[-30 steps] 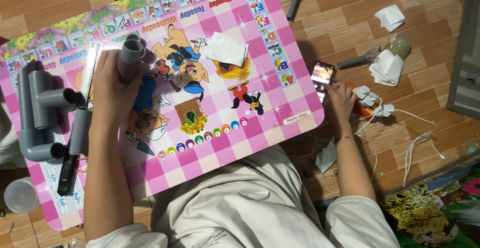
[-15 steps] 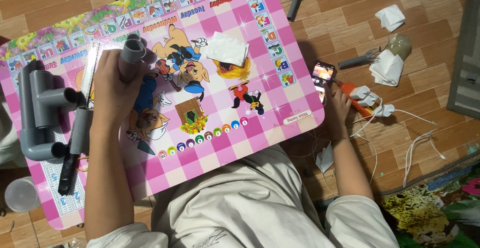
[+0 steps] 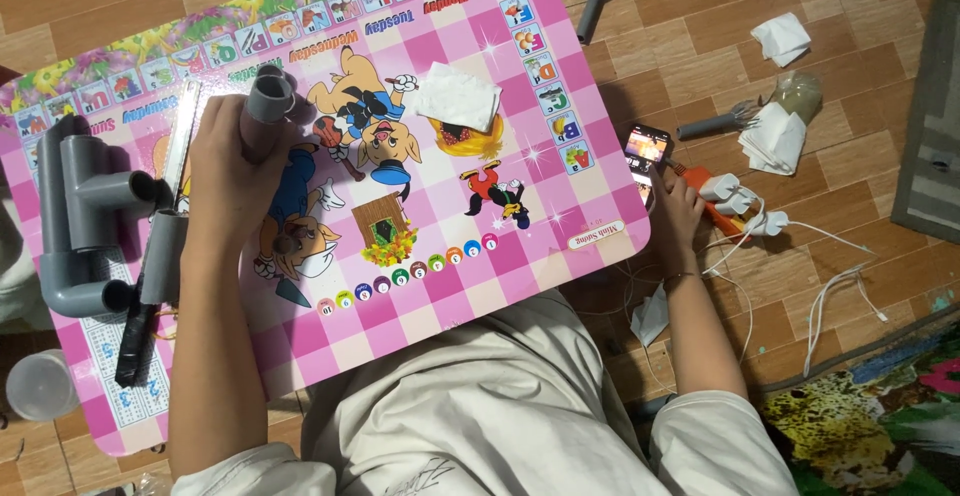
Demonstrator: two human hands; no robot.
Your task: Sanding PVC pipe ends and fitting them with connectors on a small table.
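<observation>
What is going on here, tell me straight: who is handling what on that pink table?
A person sits at a pink cartoon-printed table. Their left hand grips a short grey pipe piece upright on the tabletop, beside a larger grey pipe assembly. Their right hand reaches to the floor by a lit phone and an orange-handled tool. A crumpled tissue lies on the table.

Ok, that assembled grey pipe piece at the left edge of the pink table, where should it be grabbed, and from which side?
Probably grip the grey pipe assembly on its long straight run, coming from above. That run lies flat on the pink table, and its short branches stick out toward the left hand, so the outer side is freer. The left hand already holds a grey pipe fitting; the right hand is at the floor.
</observation>
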